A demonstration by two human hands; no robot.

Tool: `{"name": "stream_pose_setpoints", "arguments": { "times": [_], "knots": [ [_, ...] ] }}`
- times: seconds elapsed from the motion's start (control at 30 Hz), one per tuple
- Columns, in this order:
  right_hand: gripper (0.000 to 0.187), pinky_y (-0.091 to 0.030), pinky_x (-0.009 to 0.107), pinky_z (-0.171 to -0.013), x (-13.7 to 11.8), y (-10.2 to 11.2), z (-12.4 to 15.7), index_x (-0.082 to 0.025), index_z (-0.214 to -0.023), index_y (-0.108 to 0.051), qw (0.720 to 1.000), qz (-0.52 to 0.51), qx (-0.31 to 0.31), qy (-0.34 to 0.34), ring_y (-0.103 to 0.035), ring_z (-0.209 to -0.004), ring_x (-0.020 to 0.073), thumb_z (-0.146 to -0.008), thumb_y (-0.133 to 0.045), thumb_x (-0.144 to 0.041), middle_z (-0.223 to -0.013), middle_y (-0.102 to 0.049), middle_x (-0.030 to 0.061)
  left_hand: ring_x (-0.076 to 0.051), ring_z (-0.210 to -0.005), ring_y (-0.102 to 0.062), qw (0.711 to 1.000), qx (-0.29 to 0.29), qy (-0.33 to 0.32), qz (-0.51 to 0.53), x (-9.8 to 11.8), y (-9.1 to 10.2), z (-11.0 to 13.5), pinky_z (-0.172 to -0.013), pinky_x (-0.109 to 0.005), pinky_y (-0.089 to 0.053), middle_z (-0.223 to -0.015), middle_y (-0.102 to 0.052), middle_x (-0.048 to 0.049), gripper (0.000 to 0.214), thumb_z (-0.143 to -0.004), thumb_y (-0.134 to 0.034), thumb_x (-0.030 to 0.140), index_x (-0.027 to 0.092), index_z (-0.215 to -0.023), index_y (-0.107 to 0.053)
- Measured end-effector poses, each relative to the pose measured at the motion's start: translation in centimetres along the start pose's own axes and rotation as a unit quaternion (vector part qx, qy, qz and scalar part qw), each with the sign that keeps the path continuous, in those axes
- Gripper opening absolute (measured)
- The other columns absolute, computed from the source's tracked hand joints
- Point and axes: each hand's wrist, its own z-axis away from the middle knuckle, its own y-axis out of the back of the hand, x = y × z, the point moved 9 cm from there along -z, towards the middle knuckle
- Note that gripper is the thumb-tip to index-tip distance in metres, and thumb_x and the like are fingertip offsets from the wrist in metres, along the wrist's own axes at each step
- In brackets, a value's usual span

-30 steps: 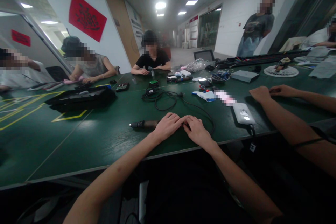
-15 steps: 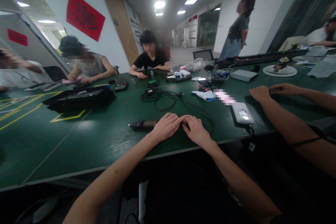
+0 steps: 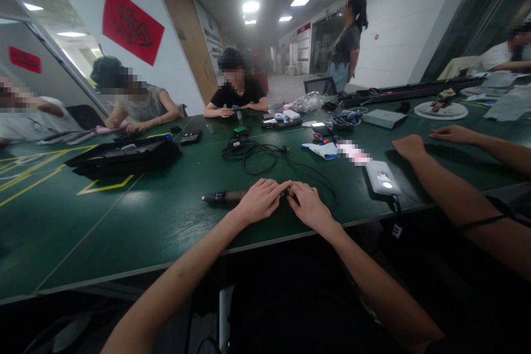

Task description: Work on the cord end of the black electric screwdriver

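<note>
A dark electric screwdriver [image 3: 224, 197] lies along the green table with its metal tip toward the left. My left hand [image 3: 260, 199] is wrapped over the tool's body from above, fingers reaching toward its rear end. Close by on the right, my right hand [image 3: 307, 202] has its fingers closed at the tool's rear, where the black cord [image 3: 333, 188] comes in. The fingers hide most of the connector there. From my right hand the cord curves back to a loose coil farther up the table.
A black open tray [image 3: 124, 157] is at the left. To the right lie a white power bank [image 3: 382, 178] and a blue-and-white packet [image 3: 323, 150]. A neighbour's arms [image 3: 448, 185] rest on the table at far right. Other people sit across the table.
My hands have parted slightly at the tool's rear end, showing a small gap between the fingertips. The standing person in the background has moved left.
</note>
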Motion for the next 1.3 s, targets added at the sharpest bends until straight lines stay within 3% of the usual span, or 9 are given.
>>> {"name": "stream_pose_setpoints", "arguments": {
  "times": [0.13,0.23,0.67,1.3],
  "knots": [
    [0.009,-0.042,0.040,-0.097,0.03,0.05,-0.01,-0.022,-0.103,-0.060,1.000,0.000,0.002,-0.002,-0.057,-0.117,0.0260,-0.105,-0.051,-0.024,-0.124,-0.065,0.0098,-0.025,-0.117,-0.060,0.999,-0.014,0.007,-0.036,-0.54,-0.23,0.33,-0.099,-0.042,-0.047,-0.124,-0.067,-0.0089,0.036,-0.105,-0.053,0.034,0.023,-0.139,-0.057],
    [0.009,-0.042,0.041,-0.098,0.01,0.07,0.00,-0.022,-0.102,-0.060,1.000,0.000,0.001,-0.002,-0.057,-0.118,0.0261,-0.105,-0.052,-0.024,-0.127,-0.065,0.0095,-0.024,-0.112,-0.061,0.998,-0.026,0.005,-0.057,-0.79,-0.64,0.53,-0.095,-0.041,-0.047,-0.121,-0.067,-0.0078,0.028,-0.105,-0.055,0.035,0.023,-0.129,-0.063],
    [0.011,-0.042,0.041,-0.098,-0.20,0.22,0.05,-0.022,-0.100,-0.060,1.000,0.002,0.004,0.002,-0.058,-0.118,0.0264,-0.105,-0.052,-0.025,-0.126,-0.065,0.0096,-0.023,-0.104,-0.061,0.997,-0.011,0.029,-0.067,-0.77,-0.54,0.21,-0.090,-0.039,-0.048,-0.112,-0.067,-0.0067,0.019,-0.105,-0.056,0.036,0.022,-0.116,-0.063],
    [0.010,-0.042,0.042,-0.098,-0.27,0.20,0.05,-0.022,-0.100,-0.061,1.000,0.006,0.005,0.005,-0.058,-0.118,0.0270,-0.105,-0.053,-0.024,-0.127,-0.065,0.0101,-0.023,-0.101,-0.061,0.997,-0.024,0.029,-0.072,-0.64,-0.71,0.13,-0.088,-0.038,-0.047,-0.111,-0.067,-0.0056,0.017,-0.104,-0.055,0.034,0.023,-0.115,-0.062]
  ]
}}
